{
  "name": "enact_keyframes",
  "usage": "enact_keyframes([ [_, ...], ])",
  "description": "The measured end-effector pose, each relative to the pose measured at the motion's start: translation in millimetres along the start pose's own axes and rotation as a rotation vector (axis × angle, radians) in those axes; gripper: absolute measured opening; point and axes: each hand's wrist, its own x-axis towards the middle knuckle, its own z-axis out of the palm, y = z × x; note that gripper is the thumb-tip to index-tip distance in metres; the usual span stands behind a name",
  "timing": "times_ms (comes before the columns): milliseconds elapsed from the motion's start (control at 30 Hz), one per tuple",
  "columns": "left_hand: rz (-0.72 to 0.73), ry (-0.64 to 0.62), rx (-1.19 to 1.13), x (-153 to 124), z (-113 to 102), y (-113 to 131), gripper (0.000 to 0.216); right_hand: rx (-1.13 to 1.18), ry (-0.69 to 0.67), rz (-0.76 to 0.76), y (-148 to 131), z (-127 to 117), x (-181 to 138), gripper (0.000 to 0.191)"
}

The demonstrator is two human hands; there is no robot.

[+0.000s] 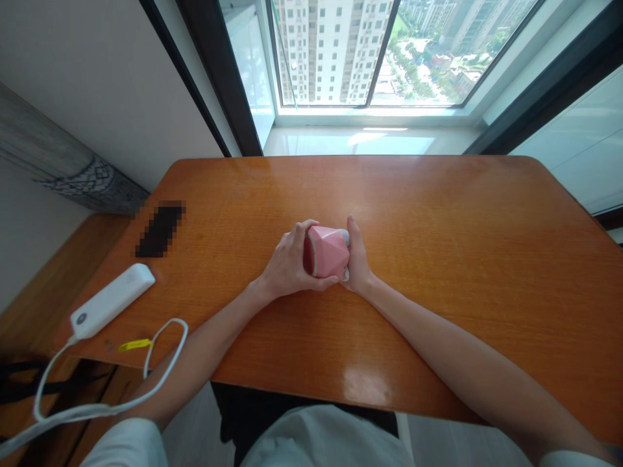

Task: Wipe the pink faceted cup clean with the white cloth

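A small pink faceted object [331, 251] is held over the middle of the table. Its left end looks darker red with a pale rim, and whitish-grey parts show at its right end; I cannot tell its exact kind. My left hand [294, 263] is wrapped round the left side, with the thumb along the near edge. Against the right end presses my right hand [359, 259], its thumb pointing up and away. The other right fingers are mostly hidden behind the object.
On the wooden table [462, 259], a white power strip-like box [113, 301] lies at the left, with a white cable [111, 410] looping over my left forearm. A yellow tag [135, 345] is on the cable. A blurred dark item [160, 230] lies farther back. A window [370, 58] stands beyond.
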Motion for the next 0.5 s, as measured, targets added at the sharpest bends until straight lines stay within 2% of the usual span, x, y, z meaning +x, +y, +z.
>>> enact_keyframes([
  [133,-0.051,-0.03,-0.044,-0.3,1.6,-8.3,0.11,-0.084,0.04,-0.084,6.6,-1.7,-2.2,0.085],
  [267,0.02,-0.024,-0.099,0.6,3.6,-18.3,0.095,-0.205,0.111,-0.195,13.4,-5.5,-9.7,0.08],
  [333,0.066,-0.032,-0.108,1.7,4.2,-21.8,0.095,-0.24,0.123,-0.244,15.6,-7.2,-12.2,0.076],
  [400,0.093,-0.04,-0.109,2.8,4.8,-24.1,0.096,-0.233,0.123,-0.25,17.3,-9.2,-12.1,0.072],
  [500,0.09,-0.035,-0.108,2.4,6.0,-26.0,0.095,-0.171,0.098,-0.167,19.3,-12.9,-8.0,0.073],
])
